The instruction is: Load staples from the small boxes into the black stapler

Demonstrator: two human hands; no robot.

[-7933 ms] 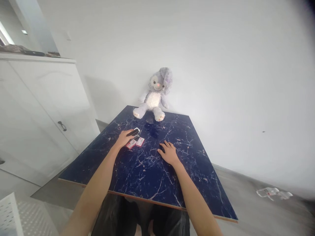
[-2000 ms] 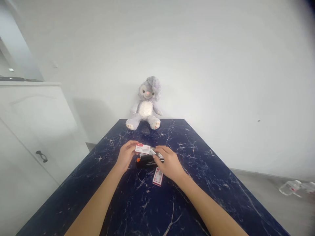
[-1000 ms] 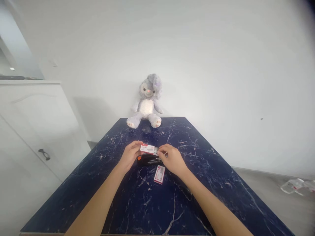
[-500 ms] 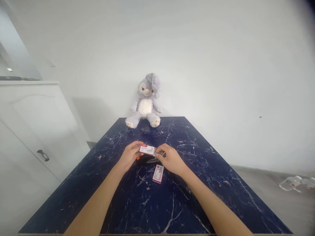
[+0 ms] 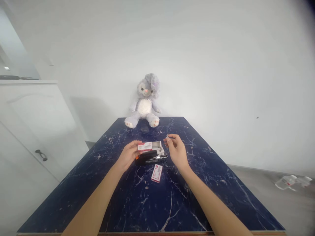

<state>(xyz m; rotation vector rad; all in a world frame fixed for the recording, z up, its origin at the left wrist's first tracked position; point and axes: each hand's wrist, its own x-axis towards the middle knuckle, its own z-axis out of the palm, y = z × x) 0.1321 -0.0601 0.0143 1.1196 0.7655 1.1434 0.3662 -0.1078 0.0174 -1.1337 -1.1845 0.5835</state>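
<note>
My left hand [image 5: 128, 154] grips a small red-and-white staple box [image 5: 144, 146] by its left end, fingers closed around it. The box's inner tray [image 5: 157, 145] sticks out to the right, open at the top. Below the box lies a black stapler [image 5: 150, 158] with an orange part near my left fingers and a silvery metal strip at its right. To the right, my right hand [image 5: 177, 151] is raised apart from the box, thumb and fingers pinched on a small silvery piece [image 5: 167, 136] that looks like staples. A second red-and-white box [image 5: 157, 173] lies in front of the stapler.
A grey-and-white plush rabbit [image 5: 145, 105] sits at the far edge of the dark blue marbled table [image 5: 137, 209], against the wall. A white cabinet [image 5: 29, 131] stands at the left. Clear plastic bottles [image 5: 286, 182] lie on the floor at the right.
My right hand has drawn away from the box to the right and slightly up. The box's tray now shows pulled out, and more of the stapler is visible.
</note>
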